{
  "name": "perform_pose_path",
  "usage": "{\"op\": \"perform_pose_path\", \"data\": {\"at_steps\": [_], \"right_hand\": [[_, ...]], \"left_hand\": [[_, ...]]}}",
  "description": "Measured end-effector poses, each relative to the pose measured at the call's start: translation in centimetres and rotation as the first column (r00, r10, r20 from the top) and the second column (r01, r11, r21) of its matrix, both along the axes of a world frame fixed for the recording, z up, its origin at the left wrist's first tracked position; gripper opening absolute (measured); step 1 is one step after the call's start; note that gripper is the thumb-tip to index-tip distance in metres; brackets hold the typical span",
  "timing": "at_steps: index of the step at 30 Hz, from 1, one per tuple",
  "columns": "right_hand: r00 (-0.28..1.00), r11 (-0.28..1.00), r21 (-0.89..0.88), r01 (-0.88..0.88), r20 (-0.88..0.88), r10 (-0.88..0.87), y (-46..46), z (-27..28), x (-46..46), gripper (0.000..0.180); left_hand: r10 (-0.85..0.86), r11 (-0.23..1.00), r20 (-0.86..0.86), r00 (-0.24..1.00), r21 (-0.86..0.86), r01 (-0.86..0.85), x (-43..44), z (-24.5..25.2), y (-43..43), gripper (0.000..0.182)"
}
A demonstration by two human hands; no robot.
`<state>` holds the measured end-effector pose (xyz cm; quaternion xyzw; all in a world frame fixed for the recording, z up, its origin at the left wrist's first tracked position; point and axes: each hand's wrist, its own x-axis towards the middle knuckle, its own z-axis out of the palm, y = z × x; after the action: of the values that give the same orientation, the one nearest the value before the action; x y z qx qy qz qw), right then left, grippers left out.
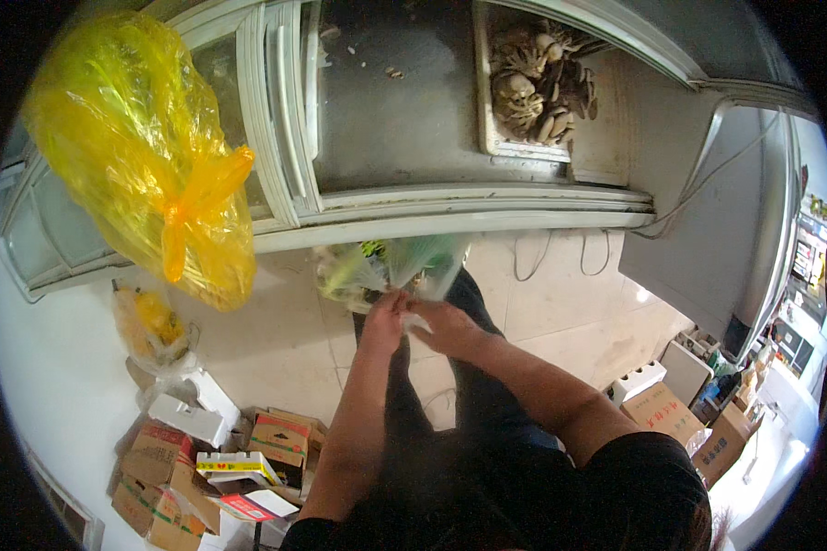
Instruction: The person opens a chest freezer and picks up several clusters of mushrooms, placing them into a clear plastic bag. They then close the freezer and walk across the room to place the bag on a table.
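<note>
My left hand and my right hand meet in front of my legs. Both grip the gathered top of a clear plastic bag, with their fingers close together. Leafy greens show through the film, while the bag's far side is hidden under the edge of a white-framed display cabinet. Which fingers pinch the film I cannot tell. A bulging yellow plastic bag, knotted at its orange-looking neck, sits on the cabinet at the left.
Inside the cabinet, pale mushrooms fill part of a white tray. Cardboard boxes and white foam pieces crowd the floor at lower left, below a hanging bag. More cartons stand at right. Cords dangle beneath the cabinet.
</note>
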<state>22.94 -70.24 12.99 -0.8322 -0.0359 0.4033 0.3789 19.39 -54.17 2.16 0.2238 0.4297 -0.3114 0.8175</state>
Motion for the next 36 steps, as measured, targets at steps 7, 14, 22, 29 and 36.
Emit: {"op": "perform_pose_path", "data": {"at_steps": [7,14,22,29,36], "right_hand": [[0.889,0.909,0.083,0.409,0.192,-0.417,-6.1,5.1,8.0,0.02],[0.83,0.774,0.482,0.412,0.152,-0.536,6.6,1.5,22.4,0.059],[0.898,0.853,0.357,0.381,0.078,-0.433,9.7,3.4,26.1,0.054],[0.857,0.831,0.422,0.362,0.199,-0.474,6.4,1.6,25.2,0.028],[0.731,0.762,0.368,0.532,0.255,-0.633,-9.7,3.0,22.1,0.041]], "left_hand": [[-0.105,0.975,0.035,0.994,0.201,0.096,-2.5,1.1,2.4,0.014],[-0.184,0.957,0.043,0.982,0.238,0.169,-4.2,0.4,0.1,0.011],[-0.125,0.952,0.053,0.991,0.287,0.105,-6.0,-0.1,-1.5,0.016],[-0.216,0.921,0.009,0.976,0.335,0.2,-4.7,-0.5,-1.3,0.015],[-0.17,0.941,0.057,0.984,0.306,0.145,-4.9,-0.2,-2.1,0.02]]}}
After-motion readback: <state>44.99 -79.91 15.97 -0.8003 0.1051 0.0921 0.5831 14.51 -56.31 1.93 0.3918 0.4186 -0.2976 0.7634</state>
